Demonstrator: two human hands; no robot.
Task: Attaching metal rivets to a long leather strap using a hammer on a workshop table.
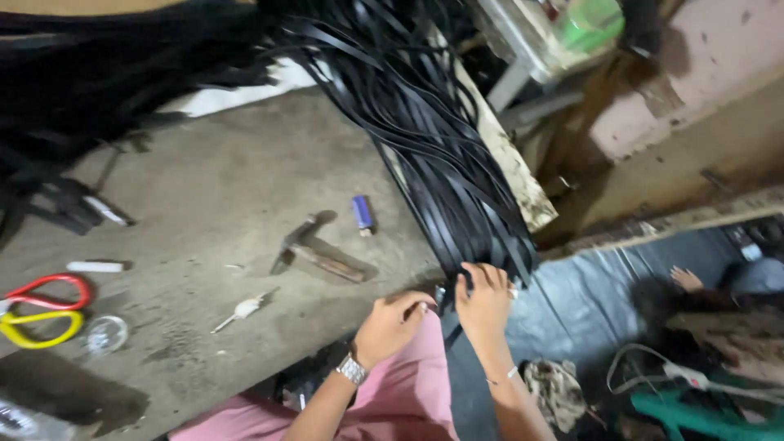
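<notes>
A thick bundle of long black straps [425, 139] drapes from the top of the worktable down over its right edge. My right hand [483, 300] grips the lower ends of the straps at that edge, fingers curled around them. My left hand [394, 325], with a metal watch on the wrist, is closed beside it at the table's front corner, touching the strap ends; whether it holds any is unclear. My pink-clad leg [408, 392] is below both hands.
On the grey worktable [220, 188] lie a hammer [314, 249], a blue lighter [363, 214], red and yellow scissors [41, 314], a white marker [95, 266] and a small clear lid [106, 333]. Another person's foot [686, 279] shows at the right floor.
</notes>
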